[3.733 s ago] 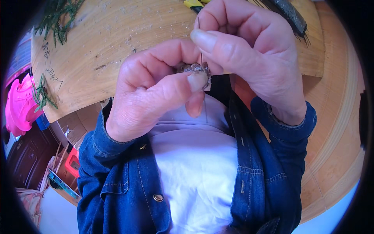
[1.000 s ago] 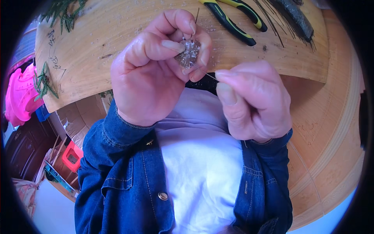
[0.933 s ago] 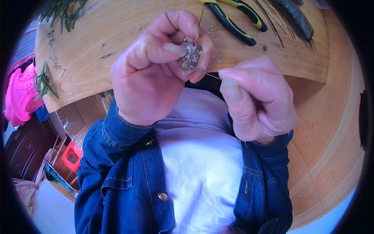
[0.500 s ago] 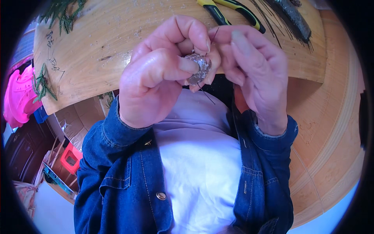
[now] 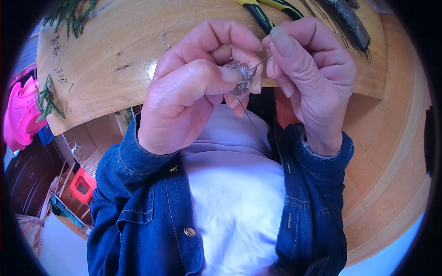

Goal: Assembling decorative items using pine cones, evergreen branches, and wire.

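Between the thumb and fingers of my left hand [image 5: 195,83] is a small brown pine cone [image 5: 247,79] with whitish, glittery scales. A thin dark wire [image 5: 247,116] runs from it, one end hanging toward my shirt. The wire's other end rises to my right hand [image 5: 308,69], whose thumb and forefinger pinch it. Both hands are held up over the near edge of the table. The cone is partly covered by my left thumb, so how the wire passes around it cannot be seen.
Pliers [image 5: 258,16] with yellow and black handles lie on the wooden table [image 5: 110,87] beyond my hands. To their right are loose dark wires [image 5: 322,18] and a wrapped bundle [image 5: 352,27]. Green artificial sprigs [image 5: 48,100] lie at the left, near a pink plastic thing [image 5: 20,112].
My right hand has shifted right and closed its thumb and forefinger on the wire's upper end, which now slants toward it. The pine cone has moved slightly right in my left hand.
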The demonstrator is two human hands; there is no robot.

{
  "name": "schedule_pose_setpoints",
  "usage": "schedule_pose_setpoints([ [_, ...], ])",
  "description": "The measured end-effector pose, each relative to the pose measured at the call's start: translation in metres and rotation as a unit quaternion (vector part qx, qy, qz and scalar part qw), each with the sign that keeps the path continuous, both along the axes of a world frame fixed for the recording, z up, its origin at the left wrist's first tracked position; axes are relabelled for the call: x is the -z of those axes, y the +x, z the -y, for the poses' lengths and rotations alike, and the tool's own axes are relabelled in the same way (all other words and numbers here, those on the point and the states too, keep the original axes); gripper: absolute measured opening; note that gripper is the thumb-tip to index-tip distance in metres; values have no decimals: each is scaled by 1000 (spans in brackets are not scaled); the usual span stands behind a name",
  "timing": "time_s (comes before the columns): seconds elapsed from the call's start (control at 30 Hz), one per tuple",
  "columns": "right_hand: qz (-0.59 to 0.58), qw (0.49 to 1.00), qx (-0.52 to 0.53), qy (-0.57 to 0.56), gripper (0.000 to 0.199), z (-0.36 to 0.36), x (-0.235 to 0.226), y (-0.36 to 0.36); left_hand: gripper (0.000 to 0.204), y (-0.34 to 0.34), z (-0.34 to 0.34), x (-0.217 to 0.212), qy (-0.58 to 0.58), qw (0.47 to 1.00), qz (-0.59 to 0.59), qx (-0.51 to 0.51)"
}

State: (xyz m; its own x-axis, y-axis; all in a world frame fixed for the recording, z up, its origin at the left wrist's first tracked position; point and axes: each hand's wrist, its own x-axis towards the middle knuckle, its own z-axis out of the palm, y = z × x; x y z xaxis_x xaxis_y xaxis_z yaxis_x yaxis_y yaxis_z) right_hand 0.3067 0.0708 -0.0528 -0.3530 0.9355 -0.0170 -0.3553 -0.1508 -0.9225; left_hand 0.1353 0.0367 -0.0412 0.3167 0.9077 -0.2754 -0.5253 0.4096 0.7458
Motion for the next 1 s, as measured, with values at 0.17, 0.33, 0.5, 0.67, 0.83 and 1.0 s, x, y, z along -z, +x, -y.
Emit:
schedule_pose_setpoints([
  [0.17, 60, 997, 38, 8, 14, 0, -8, -3, 29, 3, -3, -9, -7, 996, -71, 50],
  [0.33, 65, 996, 52, 37, 15, -2, -7, -1, 24, 3, -1, -6, -4, 997, -73, 23],
  [0.5, 170, 980, -59, 83, 17, 11, -21, 15, 23, 3, -2, 0, -33, 999, -17, -7],
  [0.67, 284, 936, -154, 138, 22, 21, -31, 8, 24, 4, 0, 0, -39, 999, -21, -10],
  [0.83, 261, 938, -114, 197, 21, 20, -25, 9, 26, 1, -1, 1, -8, 999, -30, 15],
  [1.0, 249, 942, -130, 184, 20, 20, -27, 10, 27, -5, 1, 12, 34, 998, 7, 58],
])
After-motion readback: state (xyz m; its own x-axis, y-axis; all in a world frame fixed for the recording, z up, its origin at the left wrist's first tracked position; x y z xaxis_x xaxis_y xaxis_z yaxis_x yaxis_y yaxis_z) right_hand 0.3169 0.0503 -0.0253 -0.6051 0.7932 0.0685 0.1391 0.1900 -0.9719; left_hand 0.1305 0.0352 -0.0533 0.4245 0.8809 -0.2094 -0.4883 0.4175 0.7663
